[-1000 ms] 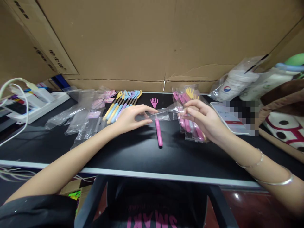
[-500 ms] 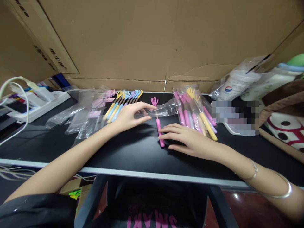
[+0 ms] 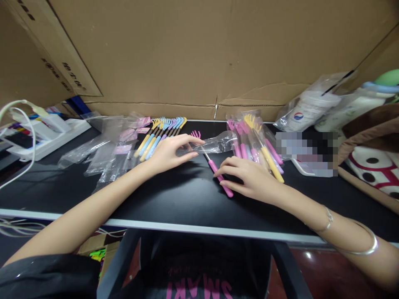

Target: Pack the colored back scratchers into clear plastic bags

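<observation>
A pink back scratcher (image 3: 213, 166) lies slantwise on the black table, its claw end pointing away from me. My right hand (image 3: 254, 179) has its thumb and fingers closed about the pink handle. To its left, my left hand (image 3: 168, 154) pinches one end of a clear plastic bag (image 3: 220, 143), which stretches rightward across the scratcher's metal rod. Behind my left hand is a row of unwrapped back scratchers (image 3: 152, 139) with yellow, blue and purple claws. Several more back scratchers (image 3: 271, 162), pink, yellow and purple, lie in clear bags beyond my right hand.
Flat clear bags (image 3: 107, 145) with pink labels lie at the left, near a white power strip (image 3: 59, 137) with cables. A bagged cup (image 3: 307, 112), a bottle (image 3: 358, 110) and a patterned bag (image 3: 374, 166) stand at the right. A cardboard wall (image 3: 174, 54) closes off the back.
The pink back scratcher has turned: its handle end swung right and its claw shifted left. My right hand's fingers have closed round the handle. My left hand stays almost still.
</observation>
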`<state>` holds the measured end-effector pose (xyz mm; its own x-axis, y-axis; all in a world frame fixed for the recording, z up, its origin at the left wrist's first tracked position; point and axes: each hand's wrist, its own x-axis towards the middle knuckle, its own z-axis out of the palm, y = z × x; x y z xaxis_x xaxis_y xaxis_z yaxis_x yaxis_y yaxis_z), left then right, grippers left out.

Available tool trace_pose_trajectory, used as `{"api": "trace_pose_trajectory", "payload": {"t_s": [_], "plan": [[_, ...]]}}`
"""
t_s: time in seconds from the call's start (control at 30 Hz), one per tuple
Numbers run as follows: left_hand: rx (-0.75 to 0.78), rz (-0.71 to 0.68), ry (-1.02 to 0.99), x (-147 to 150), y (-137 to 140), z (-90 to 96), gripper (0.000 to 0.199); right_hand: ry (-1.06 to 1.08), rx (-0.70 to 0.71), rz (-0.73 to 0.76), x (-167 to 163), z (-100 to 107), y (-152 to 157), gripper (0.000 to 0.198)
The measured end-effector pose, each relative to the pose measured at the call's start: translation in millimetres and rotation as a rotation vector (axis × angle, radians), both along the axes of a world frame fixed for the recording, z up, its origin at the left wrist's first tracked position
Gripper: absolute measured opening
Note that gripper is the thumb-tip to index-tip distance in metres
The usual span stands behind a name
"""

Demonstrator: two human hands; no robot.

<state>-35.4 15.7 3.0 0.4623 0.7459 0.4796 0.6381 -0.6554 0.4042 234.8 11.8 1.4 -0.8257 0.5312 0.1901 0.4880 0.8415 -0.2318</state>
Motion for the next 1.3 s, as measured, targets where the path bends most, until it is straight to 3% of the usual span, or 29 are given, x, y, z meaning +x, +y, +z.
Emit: {"api": "trace_pose_trajectory", "payload": {"t_s": [0.37,0.77,0.87,1.13,1.3], "plan": [[0.001,-0.022,-0.016,1.7,-0.5,-2.4,0.028,-0.023,0.036,-0.079,-2.3,1.8,1.7,0.019],[-0.029,-0.021,-0.094,1.9,1.2,-2.9,0.029,0.129,-0.115,-0.124,0.5,-3.1,5.1,0.016],[-0.002,-0.014,-0.129,2.0,0.1,-1.3,0.03,0.27,-0.24,-0.182,2.1,-2.3,9.2,0.018],[0.022,-0.033,-0.168,0.8,-0.7,-0.9,0.031,0.815,-0.817,-0.382,8.0,2.5,23.8,0.035],[0.0,-0.116,-0.117,1.3,-0.9,-1.7,0.033,1.047,-1.026,-0.332,8.7,16.8,23.7,0.041]]}}
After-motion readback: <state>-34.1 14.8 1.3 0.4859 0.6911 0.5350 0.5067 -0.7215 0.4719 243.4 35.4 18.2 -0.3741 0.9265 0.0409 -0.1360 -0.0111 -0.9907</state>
